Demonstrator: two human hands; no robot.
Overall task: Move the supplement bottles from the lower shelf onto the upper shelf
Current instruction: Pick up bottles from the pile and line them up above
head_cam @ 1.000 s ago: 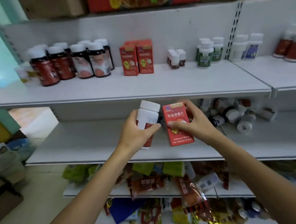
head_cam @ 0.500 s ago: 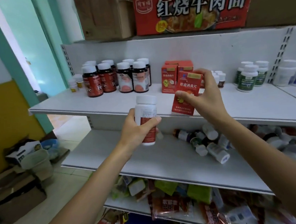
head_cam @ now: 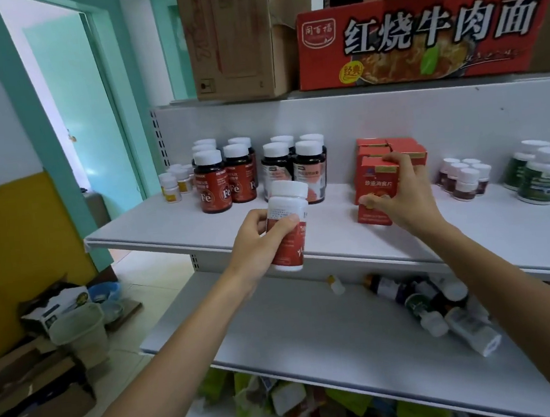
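Note:
My left hand [head_cam: 256,240] grips a white bottle with a red label [head_cam: 288,227], upright in the air at the front edge of the upper shelf [head_cam: 175,229]. My right hand [head_cam: 400,196] holds a red box [head_cam: 377,186] standing on the upper shelf, right in front of two more red boxes [head_cam: 392,145]. Several supplement bottles [head_cam: 437,307] lie in a jumble on the lower shelf [head_cam: 279,335] under my right forearm.
On the upper shelf stand dark bottles with white caps [head_cam: 223,176], small yellow-labelled bottles [head_cam: 174,184], small dark bottles [head_cam: 463,176] and green-labelled bottles [head_cam: 542,172]. Cardboard cartons [head_cam: 418,33] sit on top. Snack packets [head_cam: 285,395] fill the bottom shelves. Boxes and a bin [head_cam: 77,331] are on the floor at left.
Both hands rose from the lower shelf to the upper one. The red box went from mid-air to standing on the upper shelf. The white bottle came up to the shelf's front edge.

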